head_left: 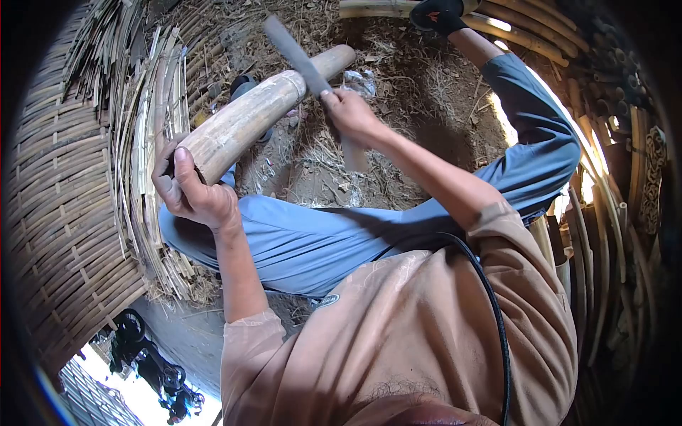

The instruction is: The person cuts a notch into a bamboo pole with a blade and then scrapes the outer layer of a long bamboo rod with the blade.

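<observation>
A thick bamboo piece slants across in front of me, its near end low at the left and its far end higher at the right. My left hand grips that near end, thumb on top and fingers round the side. In my right hand is a machete, fist wrapped round it. Its blade crosses over the bamboo near a node and points up and left. The handle end sticks out below my fist, slightly blurred.
Split bamboo strips are piled at the left beside a woven bamboo panel. Bamboo poles stand along the right side. Dry shavings litter the dirt ground. My bent legs surround the work area. A motorcycle stands outside, lower left.
</observation>
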Available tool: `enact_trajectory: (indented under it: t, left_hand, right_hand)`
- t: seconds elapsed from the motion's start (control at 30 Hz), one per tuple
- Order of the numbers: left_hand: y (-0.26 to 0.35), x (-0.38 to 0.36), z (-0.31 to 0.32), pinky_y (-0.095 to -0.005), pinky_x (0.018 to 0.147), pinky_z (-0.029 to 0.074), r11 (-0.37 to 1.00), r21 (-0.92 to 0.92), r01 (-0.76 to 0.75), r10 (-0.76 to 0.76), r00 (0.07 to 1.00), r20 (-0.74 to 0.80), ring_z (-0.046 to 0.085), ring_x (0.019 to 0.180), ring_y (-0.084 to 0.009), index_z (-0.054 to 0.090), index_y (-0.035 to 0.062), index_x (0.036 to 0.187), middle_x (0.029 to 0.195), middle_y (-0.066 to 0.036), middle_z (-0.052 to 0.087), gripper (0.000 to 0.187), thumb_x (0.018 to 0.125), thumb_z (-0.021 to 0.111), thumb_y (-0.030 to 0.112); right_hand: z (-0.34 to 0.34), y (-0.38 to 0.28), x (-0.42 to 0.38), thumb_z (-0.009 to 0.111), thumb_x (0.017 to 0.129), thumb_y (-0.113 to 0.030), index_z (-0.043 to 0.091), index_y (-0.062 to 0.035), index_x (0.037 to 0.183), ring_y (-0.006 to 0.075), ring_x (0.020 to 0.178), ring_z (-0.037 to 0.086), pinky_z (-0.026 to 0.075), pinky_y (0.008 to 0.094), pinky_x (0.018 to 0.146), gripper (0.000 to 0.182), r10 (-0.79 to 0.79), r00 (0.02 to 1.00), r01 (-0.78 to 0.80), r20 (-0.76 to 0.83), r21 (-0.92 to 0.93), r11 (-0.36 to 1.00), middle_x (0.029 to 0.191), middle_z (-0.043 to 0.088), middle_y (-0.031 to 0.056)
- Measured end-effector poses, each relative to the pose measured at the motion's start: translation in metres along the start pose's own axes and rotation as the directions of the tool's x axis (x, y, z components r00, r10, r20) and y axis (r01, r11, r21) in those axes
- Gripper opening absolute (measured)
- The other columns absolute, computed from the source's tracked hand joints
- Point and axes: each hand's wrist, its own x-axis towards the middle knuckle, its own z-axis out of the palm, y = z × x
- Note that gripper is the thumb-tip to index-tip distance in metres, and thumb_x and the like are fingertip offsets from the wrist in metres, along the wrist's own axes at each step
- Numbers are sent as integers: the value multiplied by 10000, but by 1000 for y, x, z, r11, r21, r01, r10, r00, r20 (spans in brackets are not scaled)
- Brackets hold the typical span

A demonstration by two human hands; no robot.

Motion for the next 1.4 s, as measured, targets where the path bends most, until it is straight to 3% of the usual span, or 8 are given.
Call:
enact_trajectory:
  t: [0.17,0.23,0.67,0.93,1.03,1.17,1.27,1.4]
  left_hand:
    - [6,-2,2,-374,839,572,999,-26,35,-35,999,-13,673,913,-257,635,-53,1016,979,-178,684,208,906,614,123]
    - [2,1,1,-372,825,577,1000,-2,-3,3,1000,-8,675,905,-258,629,-50,1004,974,-183,683,193,903,618,115]
    - [4,0,-3,-376,814,591,1000,-10,10,-10,1000,-5,685,878,-264,602,-44,994,952,-191,688,162,903,608,90]
    - [-2,4,-6,-369,815,593,999,5,41,-40,997,-68,685,882,-246,605,-31,956,945,-178,691,147,899,612,104]
    - [-1,2,-7,-368,807,589,999,14,35,-34,997,-64,682,876,-242,604,-32,954,944,-171,690,152,903,617,111]
    - [-6,2,-10,-376,820,568,998,4,66,-65,992,-104,669,875,-244,605,-31,947,942,-157,682,152,908,624,115]
    - [-6,6,-7,-378,844,549,997,-28,72,-75,988,-133,658,893,-237,607,-29,931,937,-154,676,150,911,625,119]
    - [-8,9,-10,-370,835,540,999,15,35,-33,996,-86,652,896,-227,612,-32,940,929,-149,669,151,923,608,119]
  right_hand:
    - [-4,-20,-26,493,1077,-374,624,-9,1025,124,529,543,455,349,492,392,-77,994,84,73,-108,991,660,560,17]
    - [-15,-24,-4,503,1055,-372,694,0,1047,267,750,687,523,454,732,418,47,992,-39,114,-69,997,803,702,156]
    - [-8,-17,27,447,1085,-420,566,-52,947,133,541,503,485,353,507,410,219,970,-234,106,153,960,699,519,4]
    - [-8,-22,-3,449,1084,-427,576,-63,983,101,493,514,477,304,453,399,86,962,-95,261,21,995,638,528,-23]
    - [-5,-45,1,436,1090,-412,584,-58,1001,102,467,507,465,313,408,394,282,936,-317,210,155,936,636,516,-25]
    - [2,-75,-46,478,1082,-382,605,-32,1013,84,480,522,434,282,402,379,148,874,-223,462,110,969,653,546,-4]
    - [10,-77,-55,600,1001,-293,655,-5,1022,339,678,671,545,462,670,294,-263,942,299,207,-164,940,734,663,172]
    - [7,-67,-51,655,923,-213,642,-1,1027,441,776,674,537,538,746,237,-647,759,628,72,-344,698,758,672,236]
